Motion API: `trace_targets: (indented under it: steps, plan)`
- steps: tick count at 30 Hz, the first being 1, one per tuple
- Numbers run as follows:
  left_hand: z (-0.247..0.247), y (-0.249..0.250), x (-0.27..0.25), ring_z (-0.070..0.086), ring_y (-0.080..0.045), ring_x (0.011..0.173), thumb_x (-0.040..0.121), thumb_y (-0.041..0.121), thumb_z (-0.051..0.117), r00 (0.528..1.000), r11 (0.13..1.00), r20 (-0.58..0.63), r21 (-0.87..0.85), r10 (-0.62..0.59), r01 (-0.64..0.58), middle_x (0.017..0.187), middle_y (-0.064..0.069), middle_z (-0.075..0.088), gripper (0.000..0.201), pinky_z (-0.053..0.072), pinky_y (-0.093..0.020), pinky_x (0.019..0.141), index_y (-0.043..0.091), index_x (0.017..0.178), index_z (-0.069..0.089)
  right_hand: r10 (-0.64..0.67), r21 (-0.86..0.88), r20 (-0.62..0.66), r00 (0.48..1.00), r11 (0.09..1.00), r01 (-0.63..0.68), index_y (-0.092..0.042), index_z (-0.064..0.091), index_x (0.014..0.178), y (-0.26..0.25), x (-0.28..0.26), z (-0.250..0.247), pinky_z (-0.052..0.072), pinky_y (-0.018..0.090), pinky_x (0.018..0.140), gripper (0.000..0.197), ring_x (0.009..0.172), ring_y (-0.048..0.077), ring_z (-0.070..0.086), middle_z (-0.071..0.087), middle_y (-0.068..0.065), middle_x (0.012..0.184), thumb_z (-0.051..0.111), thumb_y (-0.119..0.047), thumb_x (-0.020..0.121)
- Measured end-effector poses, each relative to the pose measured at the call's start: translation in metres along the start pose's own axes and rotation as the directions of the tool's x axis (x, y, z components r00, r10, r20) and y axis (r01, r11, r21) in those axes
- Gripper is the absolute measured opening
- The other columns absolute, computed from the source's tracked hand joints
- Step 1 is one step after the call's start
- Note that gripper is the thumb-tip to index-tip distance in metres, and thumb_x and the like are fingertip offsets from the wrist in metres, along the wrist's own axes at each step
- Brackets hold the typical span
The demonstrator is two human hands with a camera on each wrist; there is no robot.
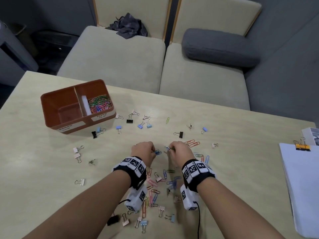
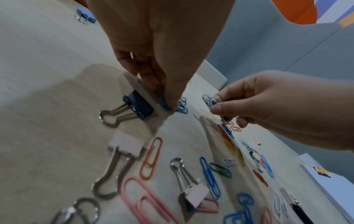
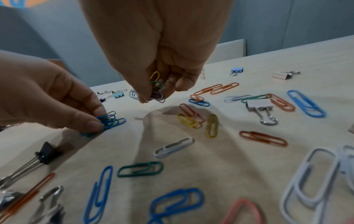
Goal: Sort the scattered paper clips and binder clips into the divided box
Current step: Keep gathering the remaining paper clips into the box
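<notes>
I work on a pale wooden table (image 1: 224, 121) that stands before a beige sofa (image 1: 120, 62) carrying a grey bolster cushion (image 1: 219, 47) and a crumpled dark cloth (image 1: 129, 25). At the right edge lies a stack of white paper (image 1: 300, 183) held by a yellow binder clip (image 1: 302, 147).

The brown divided box (image 1: 51, 99) sits far-left on the table, well apart from my hands. Its right compartment, labelled PAPER CLIP, already holds a heap of coloured paper clips (image 1: 100, 104); the left one, which I think is labelled BINDER CLIP, looks empty.

I judge the step in hand to be gathering paper clips — the binder clips (image 1: 129, 119) are not yet sorted and lie scattered all around. My left hand (image 1: 143, 152) is low on the table, fingertips pinching a small bunch of blue and green paper clips (image 3: 111, 121) that touches the surface. My right hand (image 1: 179, 152) hovers just beside it, fingers curled round several small clips (image 3: 157, 87) — yellow, green and purple, though the exact number is hard to tell from the blur.

Many loose paper clips (image 1: 155, 187) remain between my wrists, near a black binder clip (image 2: 138, 106). The next move calls for lifting both bunches without dropping one, then carrying them to the right compartment.
</notes>
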State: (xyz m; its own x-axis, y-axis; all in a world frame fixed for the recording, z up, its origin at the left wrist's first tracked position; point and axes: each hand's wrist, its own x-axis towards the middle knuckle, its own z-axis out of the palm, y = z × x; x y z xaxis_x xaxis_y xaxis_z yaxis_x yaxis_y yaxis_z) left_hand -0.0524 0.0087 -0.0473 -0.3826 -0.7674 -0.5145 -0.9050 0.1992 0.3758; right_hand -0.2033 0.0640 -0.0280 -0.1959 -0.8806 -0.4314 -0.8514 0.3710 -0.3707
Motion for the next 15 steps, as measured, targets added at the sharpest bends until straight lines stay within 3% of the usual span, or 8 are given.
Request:
trace_targets:
  steps: [7,15]
  plan:
    - [-0.002,0.004,0.003,0.058,-0.024,0.094,0.089,0.029,0.060,1.000,0.998,0.012,0.059,-0.014,0.013,0.109,-0.004,0.050,0.016,0.047,-0.038,0.089,0.018,0.098,0.067,-0.009,0.038,-0.017,1.000,0.999,0.010,-0.010,0.065,0.098,0.006,-0.004,-0.005,0.046,0.033,0.081,0.017,0.094,0.026,0.057,0.063,0.009,0.100,0.049,-0.012,0.091]
    - [-0.003,0.006,0.004,0.054,-0.026,0.103,0.092,0.030,0.054,0.997,0.966,0.077,0.258,-0.017,-0.004,0.114,-0.007,0.048,0.028,0.044,-0.038,0.092,0.012,0.112,0.063,-0.012,0.061,0.001,1.000,0.998,0.012,-0.009,0.065,0.102,0.006,-0.010,-0.016,0.044,0.032,0.086,0.019,0.100,0.026,0.056,0.063,0.009,0.105,0.051,-0.013,0.091]
